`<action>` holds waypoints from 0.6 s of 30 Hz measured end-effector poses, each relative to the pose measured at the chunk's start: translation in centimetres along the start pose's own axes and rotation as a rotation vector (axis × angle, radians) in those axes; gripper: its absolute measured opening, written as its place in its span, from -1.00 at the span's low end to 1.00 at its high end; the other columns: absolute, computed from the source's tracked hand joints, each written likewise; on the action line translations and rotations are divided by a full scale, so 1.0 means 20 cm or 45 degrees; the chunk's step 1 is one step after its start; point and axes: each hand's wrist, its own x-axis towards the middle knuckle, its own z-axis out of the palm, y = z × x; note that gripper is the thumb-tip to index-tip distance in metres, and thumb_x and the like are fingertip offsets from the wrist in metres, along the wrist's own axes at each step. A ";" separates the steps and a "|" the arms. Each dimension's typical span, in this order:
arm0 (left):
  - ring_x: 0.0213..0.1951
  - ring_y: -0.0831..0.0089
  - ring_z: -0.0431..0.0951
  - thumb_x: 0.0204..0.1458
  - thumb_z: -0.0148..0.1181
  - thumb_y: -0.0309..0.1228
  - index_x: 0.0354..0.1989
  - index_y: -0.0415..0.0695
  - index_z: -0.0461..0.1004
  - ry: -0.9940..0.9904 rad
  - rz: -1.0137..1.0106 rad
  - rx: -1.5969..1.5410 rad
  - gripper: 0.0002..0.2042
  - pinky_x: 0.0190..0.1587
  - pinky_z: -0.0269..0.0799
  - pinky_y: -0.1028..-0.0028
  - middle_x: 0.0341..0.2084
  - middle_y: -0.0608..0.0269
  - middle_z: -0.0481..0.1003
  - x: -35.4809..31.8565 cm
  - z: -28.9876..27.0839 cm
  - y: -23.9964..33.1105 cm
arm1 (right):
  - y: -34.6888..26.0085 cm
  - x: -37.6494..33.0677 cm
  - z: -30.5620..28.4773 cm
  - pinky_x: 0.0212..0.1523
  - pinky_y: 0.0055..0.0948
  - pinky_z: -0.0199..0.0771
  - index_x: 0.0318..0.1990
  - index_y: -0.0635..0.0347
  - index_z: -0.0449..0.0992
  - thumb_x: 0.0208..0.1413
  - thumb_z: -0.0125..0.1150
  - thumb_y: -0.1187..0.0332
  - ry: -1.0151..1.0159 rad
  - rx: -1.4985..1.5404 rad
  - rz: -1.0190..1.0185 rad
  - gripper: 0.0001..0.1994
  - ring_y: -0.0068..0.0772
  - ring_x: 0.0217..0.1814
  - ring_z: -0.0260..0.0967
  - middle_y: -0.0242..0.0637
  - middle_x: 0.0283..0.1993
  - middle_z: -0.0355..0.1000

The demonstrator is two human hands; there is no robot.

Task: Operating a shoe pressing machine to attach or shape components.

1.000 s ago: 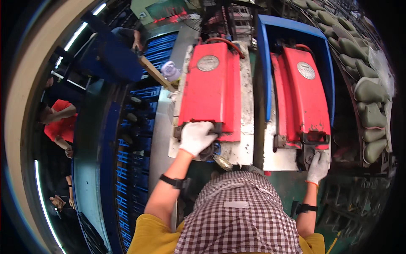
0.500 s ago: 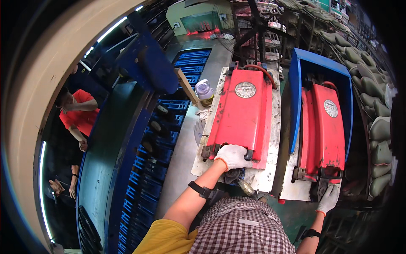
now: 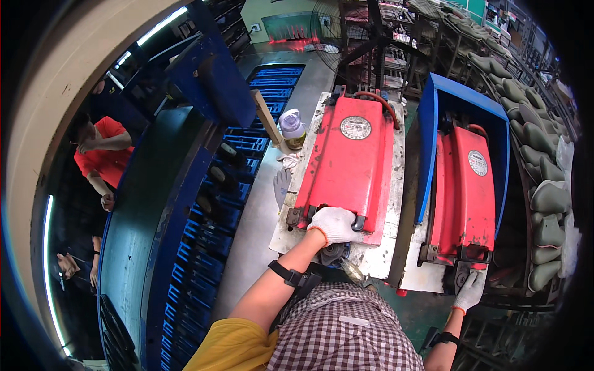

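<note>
My left hand (image 3: 334, 226), in a white knit glove, is closed round the black handle (image 3: 358, 223) at the front of a large red machine cover (image 3: 346, 164). That cover is down on its pale, worn base. Below the hand, a dark round-ended piece (image 3: 331, 252) sticks out at the front edge. To the right stands a second red machine cover (image 3: 471, 185), also down, inside a blue hood (image 3: 468, 93). My right hand (image 3: 470, 292), gloved too, grips the side of a dark grey piece (image 3: 461, 276) at that machine's front; its exact kind is unclear.
Left of the machines are a metal table (image 3: 247, 247), a grey glove (image 3: 282, 185), a lidded bottle (image 3: 292, 128) and a blue slatted conveyor (image 3: 204, 247). A fan (image 3: 374, 40) stands behind. Racks of grey-green shoe parts (image 3: 549, 198) line the right. Two people are at far left.
The whole view has shifted slightly, so the machines sit a little further left in the picture. Both hands stay at the same places on the machines.
</note>
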 end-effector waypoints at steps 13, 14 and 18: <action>-0.22 0.00 0.70 -0.11 0.23 0.34 -0.25 -0.13 0.70 0.013 -0.008 0.000 -0.32 -0.09 0.59 0.09 -0.32 -0.06 0.67 0.00 0.01 0.00 | -0.10 0.01 -0.08 0.15 0.00 0.41 0.01 0.29 0.57 0.36 0.05 0.13 -0.049 0.073 0.094 -0.61 0.18 0.11 0.44 0.09 0.01 0.54; -0.22 0.00 0.70 -0.11 0.23 0.34 -0.25 -0.13 0.70 0.022 -0.007 0.007 -0.32 -0.09 0.59 0.09 -0.32 -0.06 0.67 0.00 0.01 0.00 | -0.10 0.01 -0.08 0.15 0.00 0.41 0.01 0.29 0.57 0.36 0.05 0.13 -0.043 0.081 0.095 -0.61 0.18 0.11 0.44 0.09 0.01 0.54; -0.22 0.01 0.70 -0.10 0.23 0.33 -0.26 -0.14 0.70 0.044 -0.009 0.021 -0.32 -0.09 0.59 0.09 -0.33 -0.06 0.67 0.00 0.01 0.00 | -0.09 0.00 -0.07 0.17 -0.01 0.40 0.00 0.29 0.57 0.36 0.03 0.12 -0.030 0.095 0.066 -0.61 0.18 0.13 0.44 0.09 0.02 0.54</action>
